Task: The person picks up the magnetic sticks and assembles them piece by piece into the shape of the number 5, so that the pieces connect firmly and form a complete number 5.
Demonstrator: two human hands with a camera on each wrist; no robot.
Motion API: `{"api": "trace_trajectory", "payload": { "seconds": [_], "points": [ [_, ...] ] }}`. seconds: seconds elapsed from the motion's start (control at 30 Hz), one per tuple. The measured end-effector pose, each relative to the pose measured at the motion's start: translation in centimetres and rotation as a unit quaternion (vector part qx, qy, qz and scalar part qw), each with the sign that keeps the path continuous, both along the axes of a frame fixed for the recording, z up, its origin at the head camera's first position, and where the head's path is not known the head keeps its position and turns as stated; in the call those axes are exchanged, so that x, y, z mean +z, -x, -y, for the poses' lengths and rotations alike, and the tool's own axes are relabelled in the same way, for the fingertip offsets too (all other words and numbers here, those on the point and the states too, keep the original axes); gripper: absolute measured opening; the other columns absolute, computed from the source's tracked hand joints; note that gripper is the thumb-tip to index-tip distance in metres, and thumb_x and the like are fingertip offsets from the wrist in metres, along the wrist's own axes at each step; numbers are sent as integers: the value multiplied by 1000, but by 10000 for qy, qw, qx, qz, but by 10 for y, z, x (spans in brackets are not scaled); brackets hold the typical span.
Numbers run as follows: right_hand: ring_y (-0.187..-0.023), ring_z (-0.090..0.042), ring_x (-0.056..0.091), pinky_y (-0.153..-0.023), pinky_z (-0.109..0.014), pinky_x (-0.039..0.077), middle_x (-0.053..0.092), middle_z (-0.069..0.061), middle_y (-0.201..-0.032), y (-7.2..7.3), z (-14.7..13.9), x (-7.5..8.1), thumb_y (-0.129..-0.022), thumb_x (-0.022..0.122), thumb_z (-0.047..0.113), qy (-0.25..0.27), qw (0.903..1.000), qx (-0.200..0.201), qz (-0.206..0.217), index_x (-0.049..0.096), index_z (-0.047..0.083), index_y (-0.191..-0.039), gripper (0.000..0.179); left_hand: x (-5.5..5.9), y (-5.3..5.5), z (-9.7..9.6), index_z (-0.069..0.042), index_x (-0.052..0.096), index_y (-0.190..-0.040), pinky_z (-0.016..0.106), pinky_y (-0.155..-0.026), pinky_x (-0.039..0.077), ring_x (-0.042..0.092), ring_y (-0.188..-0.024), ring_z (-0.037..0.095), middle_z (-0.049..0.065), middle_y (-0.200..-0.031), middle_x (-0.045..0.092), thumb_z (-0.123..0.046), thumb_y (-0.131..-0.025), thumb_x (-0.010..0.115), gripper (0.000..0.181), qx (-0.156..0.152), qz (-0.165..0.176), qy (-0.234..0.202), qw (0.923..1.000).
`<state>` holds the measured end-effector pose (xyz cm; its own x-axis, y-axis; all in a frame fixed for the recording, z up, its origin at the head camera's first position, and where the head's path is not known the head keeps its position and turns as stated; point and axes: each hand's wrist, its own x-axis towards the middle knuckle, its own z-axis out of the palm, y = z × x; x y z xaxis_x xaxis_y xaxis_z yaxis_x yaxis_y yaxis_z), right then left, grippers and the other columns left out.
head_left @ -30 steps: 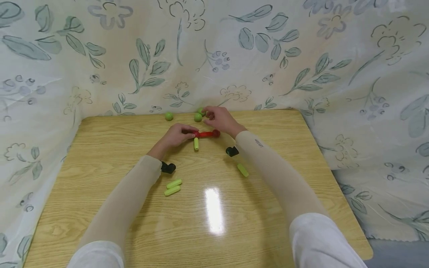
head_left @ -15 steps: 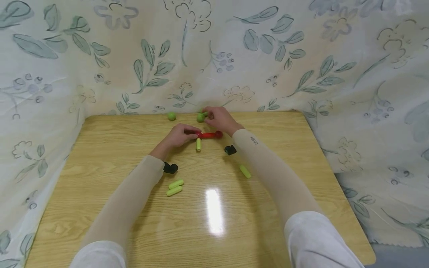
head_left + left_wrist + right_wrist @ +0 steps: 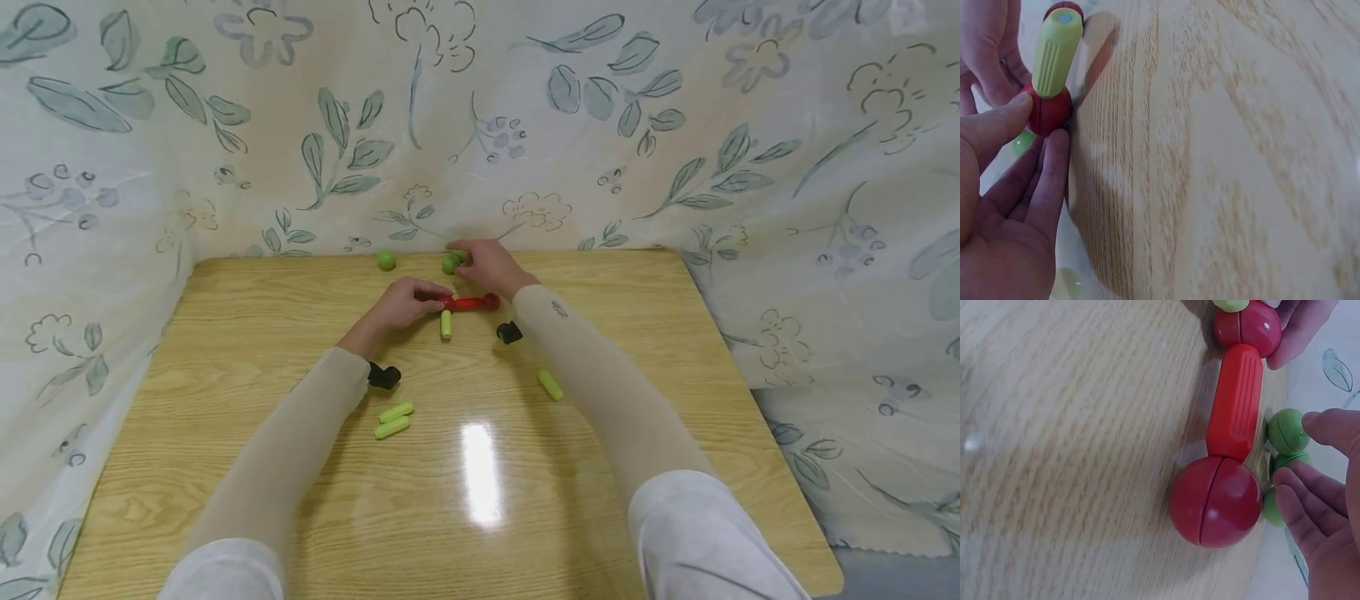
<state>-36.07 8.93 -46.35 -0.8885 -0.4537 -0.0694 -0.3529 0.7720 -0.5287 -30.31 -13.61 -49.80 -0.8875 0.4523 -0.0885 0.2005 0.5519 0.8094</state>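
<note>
My left hand pinches a red ball between thumb and fingers. From that ball a red rod runs to a second red ball on the right. A yellow-green grooved stick with a bluish tip sticks out of the pinched ball toward the near side. Just behind, my right hand reaches over a small cluster of green balls at the back edge. Its thumb tip meets or overlaps one ball, and its slightly bent fingers lie in front of others; a firm grip does not show.
Another green ball sits farther left by the patterned cloth. Two yellow-green sticks lie near my left forearm, another stick near my right. The wrist cameras show as black pieces. The wooden table has a bright reflection.
My right hand has drawn slightly closer to the green balls, its thumb now at the nearest one. My left hand keeps its pinch on the red ball. The head view has shifted a little.
</note>
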Motion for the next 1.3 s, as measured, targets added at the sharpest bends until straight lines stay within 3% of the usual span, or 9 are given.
{"api": "trace_trajectory", "payload": {
  "seconds": [0.13, 0.37, 0.57, 0.9, 1.3],
  "points": [
    [-97, -22, 61, -90, -37, 53, 68, -5, -108, 1, 0, 0, -106, 73, 16, 60, 10000, 16, 64, 57, 16, -158, 54, -1, 0, 0, -10, 77, -137, 48, -115, 44, 62, -131, 28, 7, -132, 75, -15, -108, 71, 30, -7, -18, 24, 10000],
    [-101, -24, 60, -92, -37, 53, 68, -5, -125, 2, 0, -3, -105, 73, 13, 10, 9999, 166, 41, 60, 13, -156, 52, -4, 3, -1, -11, 78, -136, 48, -114, 45, 63, -128, 27, 7, -132, 75, -15, -107, 72, 29, -8, -34, 5, 10000],
    [-98, -25, 60, -87, -37, 51, 68, -7, -118, 0, 2, -4, -104, 73, 11, -159, 9998, 141, 31, 59, 11, -157, 55, -4, 4, -1, -11, 78, -136, 48, -114, 45, 63, -129, 28, 7, -132, 75, -15, -107, 73, 30, 9, -32, -15, 10000],
    [-108, -23, 65, -99, -39, 54, 72, -9, -121, -1, 3, -10, -106, 72, 15, -325, 9994, 27, 65, 67, 12, -146, 40, -1, 1, -2, -10, 78, -135, 48, -114, 45, 62, -130, 28, 8, -131, 75, -15, -107, 72, 29, 68, 75, -46, 9999],
    [-103, -22, 62, -94, -37, 53, 70, -5, -119, -4, 2, -14, -106, 73, 15, -280, 9996, -20, -4, 69, 15, -144, 38, -2, 0, 1, -11, 78, -136, 49, -115, 44, 62, -131, 29, 8, -133, 75, -16, -108, 71, 29, 20, 64, -41, 10000]
  ]
}}
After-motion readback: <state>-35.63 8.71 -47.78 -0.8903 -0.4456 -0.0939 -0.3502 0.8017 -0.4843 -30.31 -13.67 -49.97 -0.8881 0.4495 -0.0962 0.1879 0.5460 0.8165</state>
